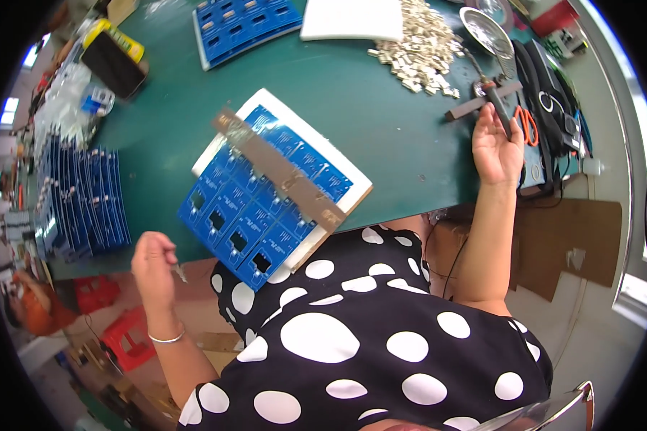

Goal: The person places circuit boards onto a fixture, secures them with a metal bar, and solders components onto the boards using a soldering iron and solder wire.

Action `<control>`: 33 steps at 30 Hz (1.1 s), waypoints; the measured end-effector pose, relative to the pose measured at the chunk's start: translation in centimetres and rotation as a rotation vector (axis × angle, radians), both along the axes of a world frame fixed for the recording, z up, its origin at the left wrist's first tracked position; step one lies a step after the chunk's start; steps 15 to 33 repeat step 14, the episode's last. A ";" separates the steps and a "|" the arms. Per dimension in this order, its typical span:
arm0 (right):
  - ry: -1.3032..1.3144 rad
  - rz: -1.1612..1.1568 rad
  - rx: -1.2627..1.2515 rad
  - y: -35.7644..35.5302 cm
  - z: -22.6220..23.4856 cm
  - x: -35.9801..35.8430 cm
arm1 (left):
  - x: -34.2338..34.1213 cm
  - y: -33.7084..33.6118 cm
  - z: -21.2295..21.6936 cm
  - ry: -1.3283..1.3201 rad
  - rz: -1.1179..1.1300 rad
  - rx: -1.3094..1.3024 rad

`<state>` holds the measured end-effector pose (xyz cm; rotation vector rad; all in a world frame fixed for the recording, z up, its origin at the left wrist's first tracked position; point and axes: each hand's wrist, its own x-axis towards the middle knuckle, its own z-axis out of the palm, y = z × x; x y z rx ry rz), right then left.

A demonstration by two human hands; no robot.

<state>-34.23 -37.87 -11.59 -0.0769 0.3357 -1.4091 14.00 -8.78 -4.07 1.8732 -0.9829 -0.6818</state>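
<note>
A panel of blue circuit boards [255, 208] lies tilted on a white pad [358, 195] at the near edge of the green table [381, 122]. A brown metal strip [280, 171] lies diagonally across the panel. My left hand [153, 264] hovers off the table's near-left edge, closed on a small metal tool [179, 271] that looks like tweezers. My right hand [497, 144] reaches to the right side of the table and grips the dark handle of a soldering iron [500, 109] resting by its stand.
A pile of small metal parts [424, 50] and a white foam block [352, 18] lie at the far side. More blue boards [244, 21] sit far left; stacked blue panels [83, 205] stand at the left. A round metal dish [485, 30], orange-handled scissors [528, 123] and cables lie at right.
</note>
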 end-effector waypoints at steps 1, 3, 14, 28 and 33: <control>0.036 0.118 -0.075 0.3 -0.4 -0.2 | -0.9 0.6 -0.2 0.062 -0.025 0.058; 0.035 0.188 0.009 1.3 0.9 1.1 | -2.9 1.3 -0.4 0.197 -0.053 0.169; 1.474 0.412 -0.536 6.7 7.4 17.1 | -6.3 1.8 -3.0 1.098 0.007 0.081; 1.474 0.412 -0.536 6.7 7.4 17.1 | -6.3 1.8 -3.0 1.098 0.007 0.081; 1.474 0.412 -0.536 6.7 7.4 17.1 | -6.3 1.8 -3.0 1.098 0.007 0.081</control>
